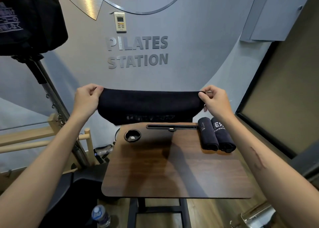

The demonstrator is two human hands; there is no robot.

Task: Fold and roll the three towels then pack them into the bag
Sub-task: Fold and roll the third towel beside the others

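A dark navy towel [150, 105] hangs stretched in the air above the far edge of the wooden table [176, 172]. My left hand [87, 97] pinches its upper left corner and my right hand [214, 100] pinches its upper right corner. Faint lettering shows near the towel's lower edge. Two rolled dark towels [215, 135] with white lettering lie side by side at the table's far right. A black bag [29, 18] with white print hangs at the upper left from a metal frame.
The table has a round cup hole [132, 136] at its far left and a slot [170, 126] along the far edge. A water bottle [101, 216] stands on the floor below left. Wooden rails [34, 138] stand to the left. A wall with a sign is behind.
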